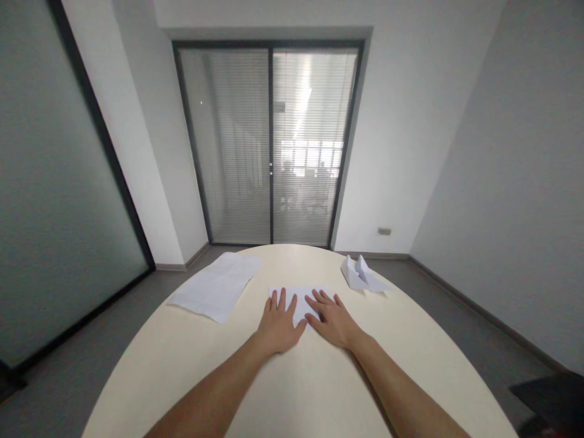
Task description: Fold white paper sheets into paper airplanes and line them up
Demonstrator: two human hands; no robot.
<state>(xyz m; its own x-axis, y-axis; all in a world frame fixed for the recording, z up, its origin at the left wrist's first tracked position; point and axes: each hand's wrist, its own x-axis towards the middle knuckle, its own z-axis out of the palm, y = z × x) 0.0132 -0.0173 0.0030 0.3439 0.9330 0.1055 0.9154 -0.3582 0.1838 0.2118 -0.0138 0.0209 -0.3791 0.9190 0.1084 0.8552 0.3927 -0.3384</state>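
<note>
A white sheet of paper (pixel 298 299) lies flat in the middle of the table, partly covered by both hands. My left hand (pixel 279 322) rests on its left side with the fingers spread and pointing away from me. On the right side, my right hand (pixel 333 319) lies with fingers stretched out, angled toward the left. The two thumbs come close together near the sheet's lower edge. How the paper is folded under the palms is hidden.
On the round cream table (pixel 292 389), loose white sheets (pixel 216 286) lie at the left and folded paper shapes (pixel 362 275) stand at the right. A dark object (pixel 554 398) is at the lower right, beyond the table. Glass doors with blinds (pixel 269 146) are behind.
</note>
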